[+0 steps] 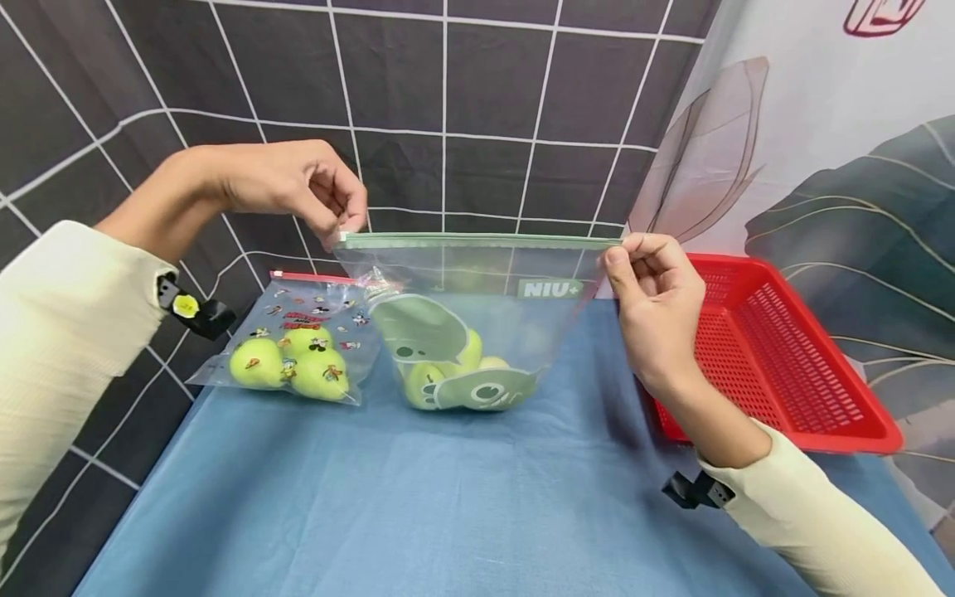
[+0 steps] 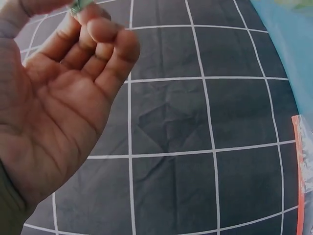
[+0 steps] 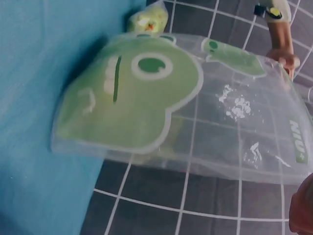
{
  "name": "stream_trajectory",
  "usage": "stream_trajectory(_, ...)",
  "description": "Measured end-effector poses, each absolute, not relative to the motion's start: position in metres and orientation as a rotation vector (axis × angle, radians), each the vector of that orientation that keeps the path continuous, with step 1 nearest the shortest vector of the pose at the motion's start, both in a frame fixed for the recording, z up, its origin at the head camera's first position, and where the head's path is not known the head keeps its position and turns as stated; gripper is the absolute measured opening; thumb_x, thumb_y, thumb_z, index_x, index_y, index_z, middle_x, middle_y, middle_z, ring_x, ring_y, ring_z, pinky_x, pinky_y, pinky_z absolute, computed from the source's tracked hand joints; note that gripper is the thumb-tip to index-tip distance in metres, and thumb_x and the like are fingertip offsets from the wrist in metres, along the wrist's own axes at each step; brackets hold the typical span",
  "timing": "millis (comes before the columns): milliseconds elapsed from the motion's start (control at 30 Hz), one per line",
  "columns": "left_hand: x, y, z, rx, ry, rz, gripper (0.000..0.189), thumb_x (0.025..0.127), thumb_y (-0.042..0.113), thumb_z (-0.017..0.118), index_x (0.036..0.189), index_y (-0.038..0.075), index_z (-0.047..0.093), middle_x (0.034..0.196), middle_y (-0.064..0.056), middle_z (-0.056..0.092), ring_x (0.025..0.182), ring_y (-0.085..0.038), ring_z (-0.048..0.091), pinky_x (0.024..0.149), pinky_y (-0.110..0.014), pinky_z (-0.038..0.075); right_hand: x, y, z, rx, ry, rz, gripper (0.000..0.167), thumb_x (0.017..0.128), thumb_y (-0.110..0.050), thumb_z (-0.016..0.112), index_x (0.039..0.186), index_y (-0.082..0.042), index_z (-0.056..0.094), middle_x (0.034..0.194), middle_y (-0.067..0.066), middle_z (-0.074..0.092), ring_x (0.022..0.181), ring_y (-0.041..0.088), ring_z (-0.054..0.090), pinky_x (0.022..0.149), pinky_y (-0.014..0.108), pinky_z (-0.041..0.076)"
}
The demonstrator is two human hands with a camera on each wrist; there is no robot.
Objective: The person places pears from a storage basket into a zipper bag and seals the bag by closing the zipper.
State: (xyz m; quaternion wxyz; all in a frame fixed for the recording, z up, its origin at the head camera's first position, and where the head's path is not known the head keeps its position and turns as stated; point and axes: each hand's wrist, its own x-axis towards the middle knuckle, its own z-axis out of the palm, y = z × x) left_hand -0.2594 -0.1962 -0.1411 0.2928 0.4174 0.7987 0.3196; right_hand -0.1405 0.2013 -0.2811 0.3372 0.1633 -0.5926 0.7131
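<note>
A clear zip bag [image 1: 515, 323] with green cartoon prints and a NIU+ label hangs upright between the hands, its green zip edge [image 1: 477, 241] stretched straight. Several yellow-green balls [image 1: 470, 352] lie at its bottom, close over the blue cloth. My left hand [image 1: 298, 186] pinches the left end of the zip edge; the left wrist view has a bit of green [image 2: 80, 5] at its fingertips. At the opposite top corner, my right hand [image 1: 660, 307] pinches the bag between thumb and fingers. The right wrist view looks along the printed side of the bag [image 3: 146, 98].
Left of the held bag lies another zip bag [image 1: 302, 319] with a red zip, small cartoon prints and yellow-green balls inside. A red perforated basket [image 1: 791, 356] stands at the right. Blue cloth [image 1: 448, 497] covers the table, and dark grid-patterned fabric [image 1: 492, 99] rises behind it.
</note>
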Motion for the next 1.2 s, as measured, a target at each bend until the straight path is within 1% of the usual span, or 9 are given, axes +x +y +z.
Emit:
stream_trajectory(200, -0.276, -0.207, -0.150, 1.107, 1.896, 0.947, 0.023, 0.089, -0.009, 0.056, 0.094, 0.005, 0.073, 0.084, 0.005, 0.071, 0.077, -0.011, 0.066, 0.077, -0.031, 0.067, -0.124, 0.202, -0.278, 0.421, -1.670, 1.807, 0.020, 0.101, 0.008, 0.074, 0.096, -0.011, 0.073, 0.086, -0.005, 0.075, 0.076, 0.008, 0.070, 0.070, 0.014, 0.058)
stream_trajectory(333, -0.282, -0.205, -0.159, 1.074, 1.986, 1.003, 0.021, 0.095, -0.008, 0.057, 0.093, 0.005, 0.073, 0.083, 0.006, 0.072, 0.075, -0.012, 0.067, 0.078, -0.031, 0.065, -0.134, 0.206, -0.277, 0.234, -1.988, 1.608, 0.005, 0.104, -0.001, 0.076, 0.099, -0.003, 0.074, 0.084, -0.013, 0.071, 0.074, 0.005, 0.064, 0.067, 0.014, 0.052)
stream_trajectory(400, -0.283, -0.200, -0.165, 1.013, 2.175, 0.997, 0.016, 0.099, -0.004, 0.062, 0.094, 0.005, 0.075, 0.081, 0.006, 0.072, 0.075, -0.013, 0.068, 0.081, -0.028, 0.062, -0.149, 0.210, -0.278, 0.154, -2.188, 1.428, 0.010, 0.106, -0.011, 0.076, 0.105, -0.001, 0.076, 0.086, -0.014, 0.070, 0.077, 0.003, 0.061, 0.068, 0.014, 0.049)
stream_trajectory(567, -0.301, -0.183, -0.196, 0.840, 2.688, 0.808, 0.009, 0.103, 0.010, 0.072, 0.101, 0.003, 0.079, 0.079, 0.003, 0.072, 0.075, -0.010, 0.064, 0.074, -0.020, 0.052, -0.205, 0.215, -0.282, 0.124, -2.582, 1.038, 0.020, 0.107, -0.021, 0.068, 0.109, -0.003, 0.075, 0.092, 0.007, 0.074, 0.080, 0.014, 0.061, 0.071, 0.025, 0.049)
stream_trajectory(733, -0.334, -0.167, -0.248, 0.840, 2.952, 0.609, 0.009, 0.097, 0.017, 0.073, 0.095, 0.010, 0.079, 0.086, -0.002, 0.077, 0.079, -0.013, 0.064, 0.074, -0.026, 0.050, -0.289, 0.229, -0.319, 0.204, -2.850, 0.657, 0.022, 0.094, -0.015, 0.053, 0.078, -0.010, 0.068, 0.076, 0.007, 0.068, 0.080, 0.030, 0.062, 0.073, 0.048, 0.057)
stream_trajectory(867, -0.370, -0.158, -0.304, 0.770, 2.997, 0.633, 0.010, 0.094, 0.015, 0.072, 0.094, 0.008, 0.079, 0.088, -0.007, 0.079, 0.085, -0.021, 0.069, 0.081, -0.034, 0.056, -0.354, 0.241, -0.366, 0.200, -3.008, 0.461, 0.020, 0.089, -0.014, 0.057, 0.074, -0.007, 0.068, 0.087, 0.021, 0.075, 0.089, 0.040, 0.072, 0.082, 0.062, 0.064)
stream_trajectory(1033, -0.398, -0.155, -0.348, 0.626, 2.984, 0.600, 0.034, 0.098, 0.021, 0.074, 0.122, -0.002, 0.077, 0.117, -0.020, 0.079, 0.112, -0.034, 0.072, 0.106, -0.049, 0.061, -0.379, 0.241, -0.386, 0.128, -3.160, 0.431, 0.037, 0.096, -0.021, 0.069, 0.116, 0.010, 0.070, 0.132, 0.043, 0.070, 0.123, 0.055, 0.074, 0.101, 0.069, 0.064)
stream_trajectory(1100, -0.394, -0.156, -0.347, 0.592, 2.984, 0.601, 0.042, 0.100, 0.025, 0.073, 0.131, -0.003, 0.074, 0.125, -0.022, 0.077, 0.121, -0.037, 0.069, 0.112, -0.054, 0.060, -0.380, 0.242, -0.388, 0.127, -3.175, 0.420, 0.038, 0.097, -0.024, 0.070, 0.116, 0.008, 0.071, 0.132, 0.041, 0.071, 0.124, 0.053, 0.074, 0.102, 0.067, 0.064)
stream_trajectory(1200, -0.371, -0.153, -0.331, 0.625, 3.011, 0.615, 0.042, 0.101, 0.026, 0.070, 0.131, -0.004, 0.074, 0.127, -0.025, 0.077, 0.122, -0.040, 0.070, 0.113, -0.057, 0.059, -0.372, 0.246, -0.384, 0.177, -3.168, 0.421, 0.030, 0.098, -0.029, 0.072, 0.091, 0.000, 0.077, 0.109, 0.030, 0.078, 0.106, 0.044, 0.076, 0.090, 0.059, 0.066)
